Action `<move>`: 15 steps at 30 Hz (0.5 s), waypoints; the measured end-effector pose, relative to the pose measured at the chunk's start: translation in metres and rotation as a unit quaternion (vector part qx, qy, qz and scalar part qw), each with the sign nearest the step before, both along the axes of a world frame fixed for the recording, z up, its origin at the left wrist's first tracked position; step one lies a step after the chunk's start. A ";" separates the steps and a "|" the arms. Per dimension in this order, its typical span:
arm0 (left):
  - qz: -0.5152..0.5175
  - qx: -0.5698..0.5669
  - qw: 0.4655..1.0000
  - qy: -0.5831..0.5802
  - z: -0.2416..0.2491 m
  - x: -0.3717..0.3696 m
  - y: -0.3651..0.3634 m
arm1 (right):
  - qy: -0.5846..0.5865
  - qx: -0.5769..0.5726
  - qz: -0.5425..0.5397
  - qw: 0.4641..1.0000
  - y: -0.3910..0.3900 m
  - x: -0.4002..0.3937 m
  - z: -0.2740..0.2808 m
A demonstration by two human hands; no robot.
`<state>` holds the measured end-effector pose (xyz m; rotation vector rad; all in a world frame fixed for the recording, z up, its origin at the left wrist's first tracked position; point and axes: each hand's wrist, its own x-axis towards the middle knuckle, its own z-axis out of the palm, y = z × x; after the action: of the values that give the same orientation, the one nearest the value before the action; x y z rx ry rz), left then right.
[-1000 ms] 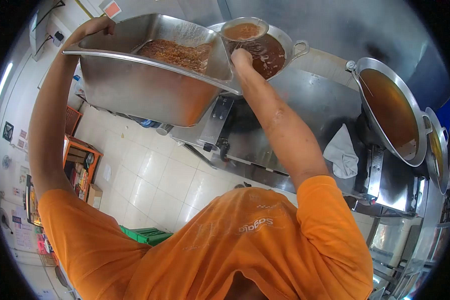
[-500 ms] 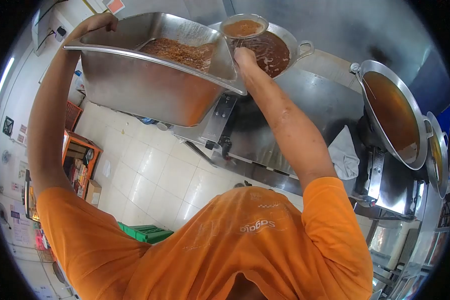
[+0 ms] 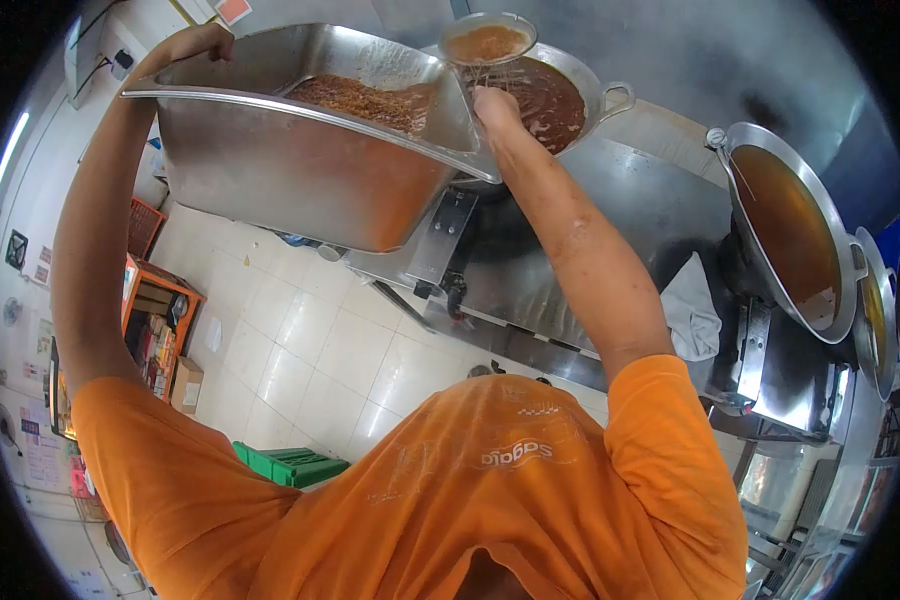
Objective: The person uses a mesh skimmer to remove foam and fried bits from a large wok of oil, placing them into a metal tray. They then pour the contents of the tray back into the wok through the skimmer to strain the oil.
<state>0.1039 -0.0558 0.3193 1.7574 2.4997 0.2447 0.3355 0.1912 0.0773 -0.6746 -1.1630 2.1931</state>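
My left hand (image 3: 202, 42) is closed over the far left rim of a deep steel food pan (image 3: 300, 150). Inside the pan lies a heap of brown, crumbly fried bits (image 3: 370, 103). My right hand (image 3: 496, 106) is closed around the thin handle of a round strainer (image 3: 488, 42), just past the pan's right corner. Brown bits rest in the strainer, and thin streaks of liquid hang beneath it. Behind and below it is a wok (image 3: 565, 62) of dark brown, foamy liquid. My grip hides part of the handle.
To the right, a second wok (image 3: 785, 240) holds brown liquid, with a dial thermometer (image 3: 716, 138) on its rim. Another wok (image 3: 878, 310) stands beyond. A white cloth (image 3: 692, 312) lies on the steel counter (image 3: 610, 220). A green crate (image 3: 288, 465) sits on the tiled floor.
The strainer has risen slightly, and streaks of liquid now show under it. My right hand has shifted a little right. My left hand stays on the pan's rim.
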 end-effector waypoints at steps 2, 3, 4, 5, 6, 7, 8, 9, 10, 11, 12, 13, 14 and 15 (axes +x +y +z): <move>0.019 0.014 0.998 -0.064 -0.001 -0.005 -0.003 | 0.009 0.001 -0.003 1.000 -0.002 0.001 0.003; 0.020 0.013 0.998 -0.066 -0.004 -0.007 -0.003 | 0.019 0.002 -0.008 1.000 -0.003 0.003 0.004; 0.060 0.030 0.997 -0.045 -0.008 -0.011 -0.002 | 0.018 0.001 -0.008 1.000 -0.004 0.004 0.003; 0.099 0.048 0.994 -0.025 -0.011 -0.014 -0.002 | 0.002 -0.014 0.002 1.000 -0.004 0.005 0.002; 0.098 0.051 0.994 -0.024 -0.008 -0.018 -0.003 | -0.010 -0.028 0.011 1.000 -0.002 0.004 0.005; 0.045 0.019 0.999 -0.009 -0.006 -0.016 -0.003 | -0.009 -0.025 0.010 1.000 0.000 0.002 0.001; -0.009 -0.013 1.000 0.009 -0.001 -0.014 -0.001 | -0.006 -0.016 -0.018 1.000 0.001 -0.001 -0.002; -0.011 -0.009 1.000 0.013 0.001 -0.015 0.001 | -0.004 -0.008 -0.045 0.999 0.003 -0.004 -0.005; -0.015 -0.014 1.000 -0.008 -0.001 -0.010 0.002 | -0.001 -0.005 -0.046 0.999 0.003 -0.005 -0.005; -0.019 -0.019 0.999 -0.030 -0.003 -0.004 0.004 | -0.001 -0.005 -0.054 0.999 0.002 -0.005 -0.007; -0.006 -0.056 0.998 -0.017 0.002 0.001 0.006 | -0.002 -0.006 -0.061 0.998 0.001 -0.005 -0.009; -0.007 -0.055 0.998 -0.017 -0.001 0.002 0.008 | -0.002 -0.005 -0.062 0.998 0.004 -0.008 -0.014; 0.095 -0.020 0.995 -0.024 -0.006 0.003 0.012 | -0.015 0.008 -0.050 0.999 0.006 -0.011 -0.019; 0.195 0.016 0.980 -0.030 -0.009 0.004 0.013 | -0.028 0.021 -0.038 0.999 0.009 -0.015 -0.022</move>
<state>0.1077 -0.0423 0.3099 1.2306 2.7864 0.3551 0.3204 0.1999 0.0549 -0.7548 -1.1904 2.0928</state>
